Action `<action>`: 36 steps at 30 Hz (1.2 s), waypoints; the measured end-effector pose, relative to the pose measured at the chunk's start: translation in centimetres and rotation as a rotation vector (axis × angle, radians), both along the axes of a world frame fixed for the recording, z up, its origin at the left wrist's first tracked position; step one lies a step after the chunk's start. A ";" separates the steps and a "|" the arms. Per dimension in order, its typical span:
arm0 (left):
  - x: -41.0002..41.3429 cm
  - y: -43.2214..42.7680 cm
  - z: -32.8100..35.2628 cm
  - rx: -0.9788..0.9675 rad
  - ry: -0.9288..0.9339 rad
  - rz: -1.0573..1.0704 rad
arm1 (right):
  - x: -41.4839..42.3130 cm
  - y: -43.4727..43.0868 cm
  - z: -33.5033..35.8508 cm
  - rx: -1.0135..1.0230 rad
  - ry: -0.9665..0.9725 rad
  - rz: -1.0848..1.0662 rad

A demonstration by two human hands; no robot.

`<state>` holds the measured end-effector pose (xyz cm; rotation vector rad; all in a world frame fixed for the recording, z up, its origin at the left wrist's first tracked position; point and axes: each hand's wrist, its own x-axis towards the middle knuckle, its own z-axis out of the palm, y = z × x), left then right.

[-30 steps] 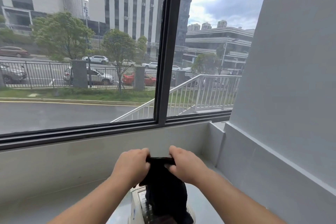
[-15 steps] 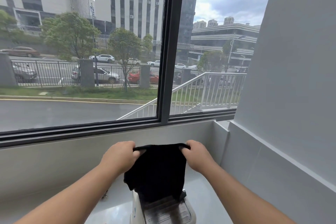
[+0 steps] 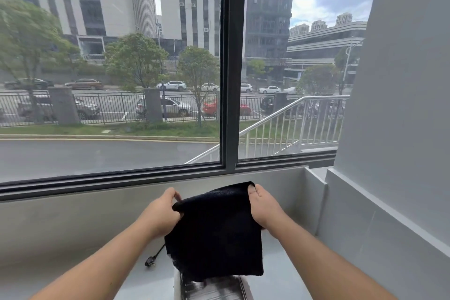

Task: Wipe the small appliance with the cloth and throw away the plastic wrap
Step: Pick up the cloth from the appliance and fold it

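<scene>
Both hands hold a black cloth (image 3: 216,231) spread out by its top corners, the left hand (image 3: 162,214) pinching one, the right hand (image 3: 264,204) gripping the other. It hangs above the small appliance (image 3: 211,290) on the grey counter (image 3: 280,275), a black plug (image 3: 150,262) just beside.

text: none legible | buildings outside: signs too blurred | cloth, appliance: no visible markings
</scene>
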<state>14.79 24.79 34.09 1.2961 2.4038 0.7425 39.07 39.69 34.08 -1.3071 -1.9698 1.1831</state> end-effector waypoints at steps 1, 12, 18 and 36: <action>0.2 0.0 0.0 0.013 -0.031 0.048 | 0.0 0.5 -0.1 -0.003 -0.008 0.009; 1.9 -1.4 0.2 0.167 -0.604 0.416 | -1.4 3.5 -0.6 -0.674 0.229 0.133; 3.1 -2.0 0.7 0.284 -0.669 0.578 | -1.9 3.9 -1.3 -0.686 0.318 0.314; 4.8 -5.5 1.7 0.296 -0.322 0.537 | -3.1 4.1 -2.7 -0.470 0.266 0.415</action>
